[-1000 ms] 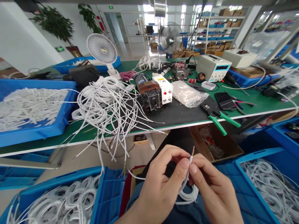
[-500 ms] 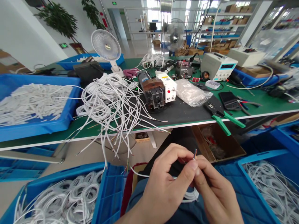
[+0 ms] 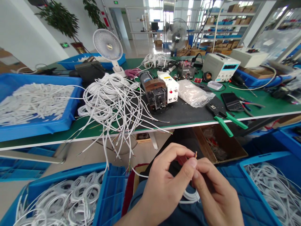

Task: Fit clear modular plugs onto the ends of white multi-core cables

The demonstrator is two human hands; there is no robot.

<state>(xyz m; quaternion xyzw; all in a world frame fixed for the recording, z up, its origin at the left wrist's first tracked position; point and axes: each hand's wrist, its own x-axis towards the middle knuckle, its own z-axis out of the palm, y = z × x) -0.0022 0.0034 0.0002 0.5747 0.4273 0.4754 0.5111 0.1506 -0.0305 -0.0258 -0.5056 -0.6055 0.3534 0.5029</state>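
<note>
My left hand (image 3: 164,185) and my right hand (image 3: 215,194) meet over my lap and pinch the stripped end of a white cable (image 3: 190,197). Short coloured wire tips (image 3: 196,154) stick up between my left thumb and my right fingertips. The cable's coil hangs below the hands, mostly hidden by them. A pile of loose white cables (image 3: 113,100) lies on the green bench (image 3: 70,135) ahead, its ends drooping over the front edge. A small crimping machine (image 3: 155,91) stands at the bench's middle.
Blue bins of coiled white cables sit at my lower left (image 3: 70,201) and lower right (image 3: 272,185). A blue tray of cut white pieces (image 3: 30,103) lies on the bench's left. Green-handled pliers (image 3: 223,117), a phone (image 3: 230,101), a plastic bag (image 3: 195,94), a power supply (image 3: 221,66) and a white fan (image 3: 108,47) are on the bench.
The cable end has slid down between my fingers, so less white sheath and wire shows above them. My hands stay together; the view has shifted slightly.
</note>
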